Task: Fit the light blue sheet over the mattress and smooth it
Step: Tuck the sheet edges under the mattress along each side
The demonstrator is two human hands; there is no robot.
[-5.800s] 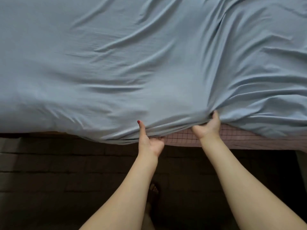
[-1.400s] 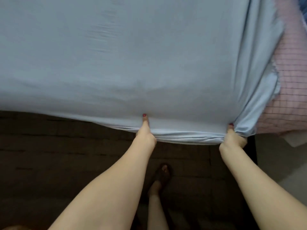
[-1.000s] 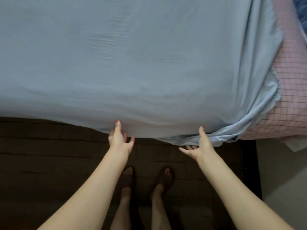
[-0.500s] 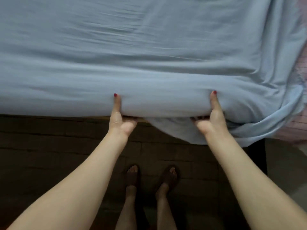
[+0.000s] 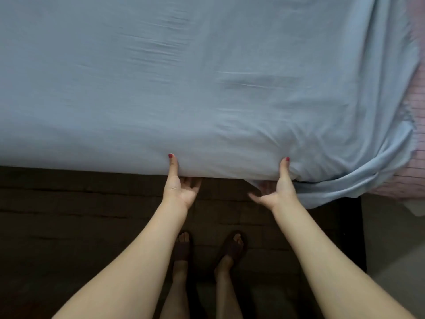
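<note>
The light blue sheet covers the mattress top and hangs over its near side, mostly flat with faint wrinkles. At the right corner it bunches in loose folds, and the pink checked mattress shows bare beside them. My left hand is at the sheet's lower edge, thumb pressed up on the fabric and fingers spread below it. My right hand does the same further right, beside the bunched corner, its fingers apart under the hem.
Below the mattress is the dark bed base. My feet in dark sandals stand close to it. A dark vertical edge ends the base at the right, with lighter floor beyond.
Half a second ago both hands gripped the sheet-covered mattress edge. Now the fingers have loosened and spread, the right hand has moved left, and the near side of the sheet lies smoother.
</note>
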